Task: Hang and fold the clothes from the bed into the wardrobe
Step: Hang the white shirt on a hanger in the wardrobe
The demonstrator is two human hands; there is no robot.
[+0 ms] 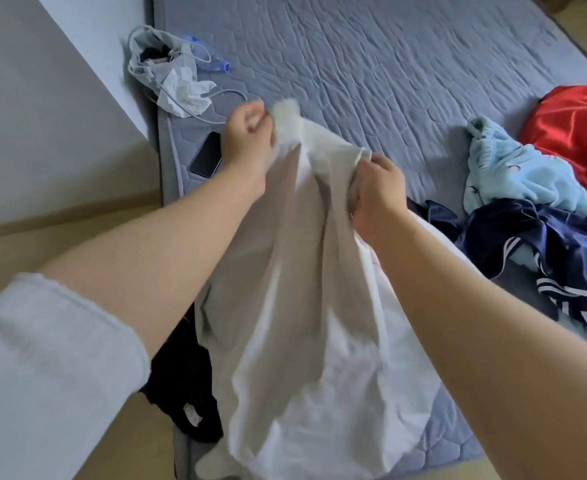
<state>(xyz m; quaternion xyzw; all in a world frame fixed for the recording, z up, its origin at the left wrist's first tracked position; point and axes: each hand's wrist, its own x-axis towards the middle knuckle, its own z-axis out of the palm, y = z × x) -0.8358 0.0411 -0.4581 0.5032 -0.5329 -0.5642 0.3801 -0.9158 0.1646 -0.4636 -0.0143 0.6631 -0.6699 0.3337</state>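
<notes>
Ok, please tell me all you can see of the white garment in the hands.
The white cloth garment looks soft and creased, with a ribbed band at its top. The left hand and the right hand each hold its upper part in a closed grip. It hangs above the near edge of the grey quilted bed.

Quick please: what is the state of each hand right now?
Left hand: closed, grips the white garment near its top.
Right hand: closed, grips the same garment.
</notes>
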